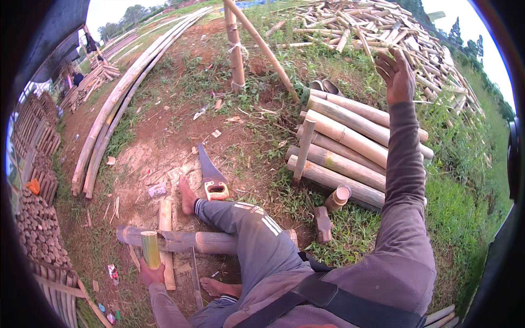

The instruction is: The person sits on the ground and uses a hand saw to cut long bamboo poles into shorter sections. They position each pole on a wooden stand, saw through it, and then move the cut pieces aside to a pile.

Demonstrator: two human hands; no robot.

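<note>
My left hand (152,273) is wrapped round the lower end of a short green bamboo piece (150,247), held upright beside a thick grey bamboo pole (210,242). The pole lies across a pale split plank (165,216) and passes under my bent leg. A thin, narrow blade or strip (196,279) stands against the pole's near side; its kind is unclear. My right hand (398,74) is raised far out to the right, above the stacked bamboo, fingers stretched and holding nothing. Just beyond my bare foot, a handsaw (212,174) with a wooden handle rests on the sawdust.
Cut bamboo logs (350,136) lie stacked at right behind a short stake (304,150). Near them are a hammer head (322,224) and a bamboo stump (338,198). Long poles (128,93) stretch away at left; a split-bamboo heap (383,27) rises behind. Tied posts (235,54) stand ahead.
</note>
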